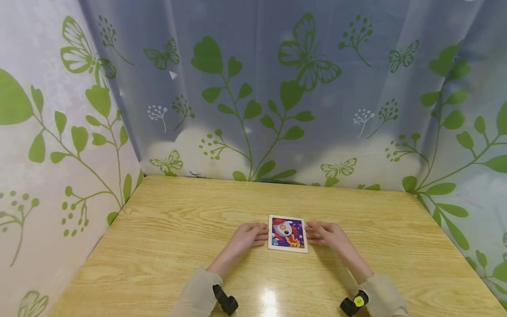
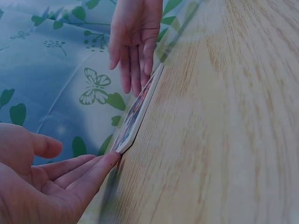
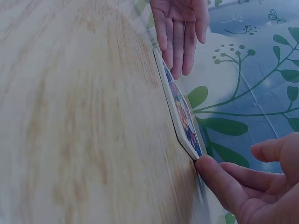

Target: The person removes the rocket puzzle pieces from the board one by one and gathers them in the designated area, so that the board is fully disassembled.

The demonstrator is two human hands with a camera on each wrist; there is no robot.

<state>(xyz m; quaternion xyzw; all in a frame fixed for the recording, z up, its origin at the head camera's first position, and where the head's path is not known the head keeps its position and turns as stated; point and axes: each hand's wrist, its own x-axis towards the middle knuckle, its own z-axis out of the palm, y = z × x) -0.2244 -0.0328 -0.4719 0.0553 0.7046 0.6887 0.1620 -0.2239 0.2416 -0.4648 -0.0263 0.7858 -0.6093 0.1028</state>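
Note:
A small square picture board (image 1: 288,233) lies flat on the wooden table, with a cream border and a colourful cartoon on purple showing a white and red rocket with orange flames. At its left edge is my left hand (image 1: 246,237), fingers extended and fingertips right at the border. My right hand (image 1: 332,237) mirrors it at the right edge, also with straight fingers. In the left wrist view the fingertips (image 2: 110,158) meet a near corner of the thin board, thumb held apart. The right wrist view shows the index fingertip (image 3: 202,163) against the opposite side.
The light wood table (image 1: 190,211) spreads around the board. Behind it hangs a blue-grey curtain (image 1: 257,26) with green leaves and butterflies, and similar printed cloth (image 1: 47,185) flanks both sides. Black wrist straps (image 1: 225,300) sit over beige sleeves.

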